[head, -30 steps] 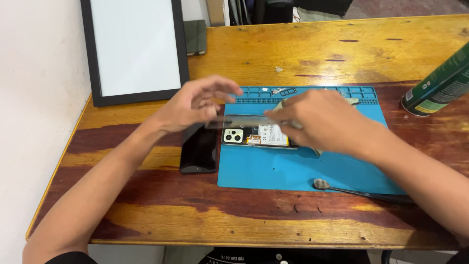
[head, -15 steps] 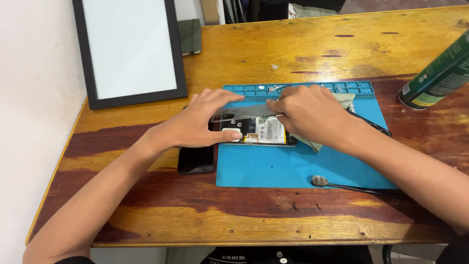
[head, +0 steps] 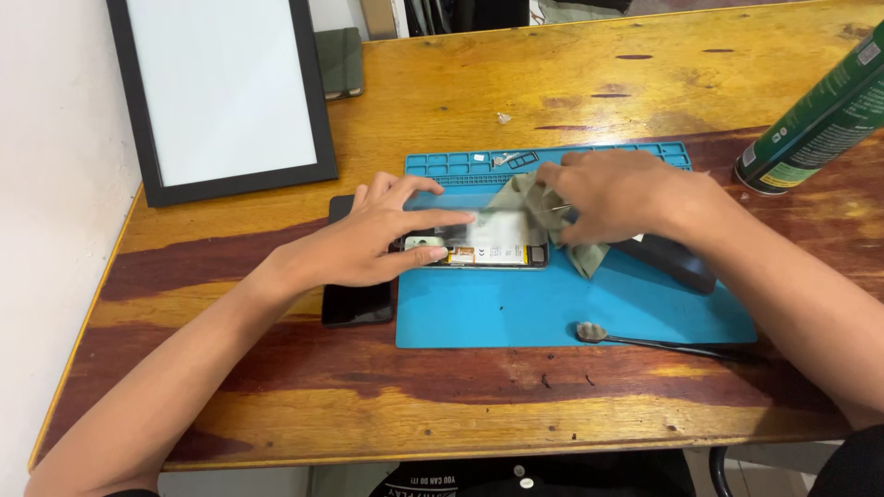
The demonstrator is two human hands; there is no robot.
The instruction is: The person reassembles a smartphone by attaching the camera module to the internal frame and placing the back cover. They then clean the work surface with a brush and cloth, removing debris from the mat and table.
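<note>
Wooden table is shown from above, its left edge running close to a white wall and its near edge crossing the bottom of the view; bare wood lies open behind and in front of the mat. One black-framed white board stands at the rear left. One blue work mat is laid at centre, with a row of small tray compartments along its far edge; what is in them cannot be told. One green spray can lies tilted at the right edge. One opened phone rests on the mat's left part. One dark slab lies just beside the mat. One metal spudger lies near the mat's front edge. Left hand is spread, fingers apart, pressing on the phone. Right hand is closed around a grey-green cloth at the phone's right end.
</note>
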